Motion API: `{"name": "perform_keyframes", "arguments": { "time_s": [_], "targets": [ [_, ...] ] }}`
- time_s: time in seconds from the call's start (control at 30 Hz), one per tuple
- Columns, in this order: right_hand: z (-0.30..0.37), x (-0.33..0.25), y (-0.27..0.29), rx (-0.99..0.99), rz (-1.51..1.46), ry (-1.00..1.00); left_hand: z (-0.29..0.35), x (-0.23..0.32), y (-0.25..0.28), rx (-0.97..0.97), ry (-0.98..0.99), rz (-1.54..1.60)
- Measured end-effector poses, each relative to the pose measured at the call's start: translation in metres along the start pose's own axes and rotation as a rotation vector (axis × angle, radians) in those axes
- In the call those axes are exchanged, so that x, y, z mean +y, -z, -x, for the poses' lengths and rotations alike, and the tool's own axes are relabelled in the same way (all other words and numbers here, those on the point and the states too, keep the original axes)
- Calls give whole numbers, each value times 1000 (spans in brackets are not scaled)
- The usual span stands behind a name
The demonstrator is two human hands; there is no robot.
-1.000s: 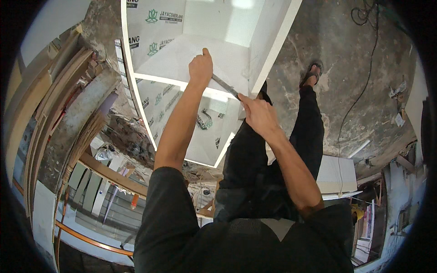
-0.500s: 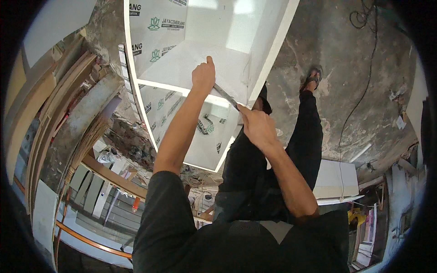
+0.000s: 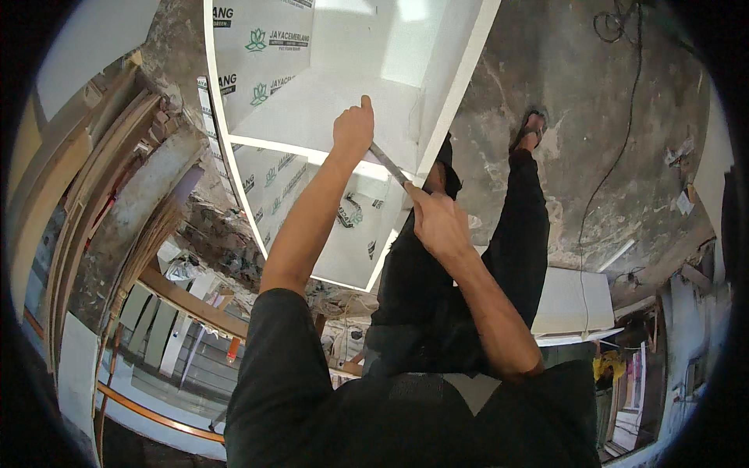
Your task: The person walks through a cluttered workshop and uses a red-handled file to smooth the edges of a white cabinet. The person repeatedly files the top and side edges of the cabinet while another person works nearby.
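Note:
A narrow grey flat metal file [image 3: 388, 162] runs slantwise between my two hands. My left hand [image 3: 353, 129] is closed around its far end, thumb pointing up and away from me. At the near end, my right hand [image 3: 442, 226] grips it, the index finger stretched along it. Below lies an open-fronted white cabinet [image 3: 460, 82] with a divider [image 3: 285, 147] across it. The file crosses the divider's front edge near the right side panel. Whether it touches that edge I cannot tell. Printed film with green flower marks covers some inner faces.
Long boards [image 3: 101, 168] lean in a stack at the left. A thin black cable [image 3: 624, 148] trails over the stained concrete floor [image 3: 573, 101] on the right. My sandalled foot [image 3: 532, 129] rests there, and a white box-like panel [image 3: 576, 300] lies nearer me.
Both hands keep hold of the file. My left hand has shifted slightly to the right and away from me over the cabinet. The whole view has moved a little.

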State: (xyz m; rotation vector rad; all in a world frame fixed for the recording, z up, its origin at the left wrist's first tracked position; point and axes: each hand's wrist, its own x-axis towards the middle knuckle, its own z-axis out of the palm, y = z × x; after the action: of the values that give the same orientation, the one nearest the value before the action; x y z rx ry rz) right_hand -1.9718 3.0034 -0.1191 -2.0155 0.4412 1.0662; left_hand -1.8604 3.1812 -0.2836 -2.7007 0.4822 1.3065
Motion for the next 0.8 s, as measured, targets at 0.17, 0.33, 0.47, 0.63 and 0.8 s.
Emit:
{"name": "perform_keyframes", "arguments": {
  "time_s": [0.17,0.33,0.47,0.63,0.8],
  "targets": [
    [-14,14,-6,33,28,21,-16,6,-9,109,-15,-42],
    [-10,16,-7,42,-2,51,-12,6,-8,0,20,21],
    [-10,9,-4,59,-4,14,-14,10,-7,105,8,2],
    [-19,15,-3,-2,-20,13,-15,11,-17,105,1,-3],
    [-6,16,-5,93,-17,36,-8,17,-9,77,-36,-29]
  ]
}}
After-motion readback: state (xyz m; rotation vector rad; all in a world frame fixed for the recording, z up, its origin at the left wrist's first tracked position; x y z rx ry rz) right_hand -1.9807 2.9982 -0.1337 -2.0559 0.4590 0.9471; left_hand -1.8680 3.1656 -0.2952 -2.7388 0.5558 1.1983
